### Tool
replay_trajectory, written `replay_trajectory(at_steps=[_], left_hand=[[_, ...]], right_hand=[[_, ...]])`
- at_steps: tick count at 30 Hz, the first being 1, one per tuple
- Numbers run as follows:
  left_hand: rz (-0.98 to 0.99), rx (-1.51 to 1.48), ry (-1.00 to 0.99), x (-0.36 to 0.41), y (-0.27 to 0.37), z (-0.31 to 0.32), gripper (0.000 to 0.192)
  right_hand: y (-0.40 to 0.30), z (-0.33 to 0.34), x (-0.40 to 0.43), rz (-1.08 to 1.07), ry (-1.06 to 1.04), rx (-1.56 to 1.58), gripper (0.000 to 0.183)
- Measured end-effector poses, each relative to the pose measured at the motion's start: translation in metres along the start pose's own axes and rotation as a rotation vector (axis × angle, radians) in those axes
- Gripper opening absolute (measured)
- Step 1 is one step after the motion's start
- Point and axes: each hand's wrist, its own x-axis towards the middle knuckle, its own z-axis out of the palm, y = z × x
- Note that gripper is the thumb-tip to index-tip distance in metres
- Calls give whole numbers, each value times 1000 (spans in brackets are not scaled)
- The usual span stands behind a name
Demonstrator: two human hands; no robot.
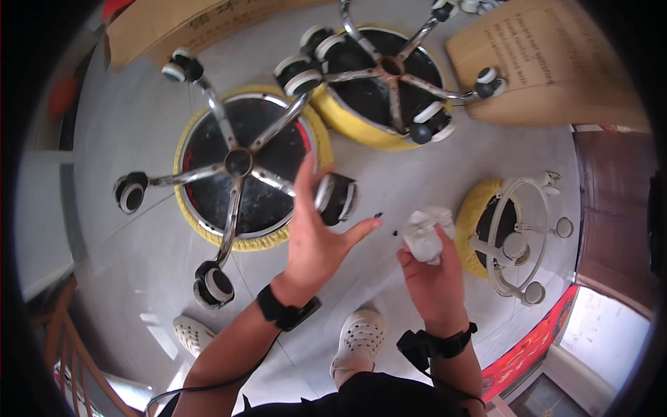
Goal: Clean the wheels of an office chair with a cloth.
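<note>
My left hand (318, 237) reaches over the caster wheel (335, 199) of an upturned stool (245, 172), thumb spread wide from the fingers. Whether the fingers touch the caster or the leg is hard to tell. That stool has a yellow fabric cover, a black underside and rusty chrome legs around a central hub (238, 162). In my right hand (432, 281) is a crumpled white tissue or cloth (427, 234), pinched between thumb and fingers. Two small dark bits (395, 233) lie near the hands, one by the left thumb tip.
Behind stands a second upturned yellow stool (383, 78) on casters. To the right lies a smaller yellow stool with a white ring frame (547, 224). Cardboard boxes (542, 68) (198, 26) border the far side. My clog-style shoes (362, 333) rest on the grey tiled floor (130, 260).
</note>
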Motion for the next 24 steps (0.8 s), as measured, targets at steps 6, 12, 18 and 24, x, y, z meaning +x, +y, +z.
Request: replay_trajectory(at_steps=[6,12,18,24], left_hand=[[492,139,6,-38,5,-20,111],[498,145,-275,-36,32,-31,71],[320,-31,-281,-6,56,-89,54],[375,497,-471,7,134,-243,57]], right_hand=[[0,-10,3,75,-29,-17,30],[17,2,-17,247,-272,-350,44],[9,-24,55,-95,-229,-895,57],[5,-58,170,-1010,264,-1547,69]])
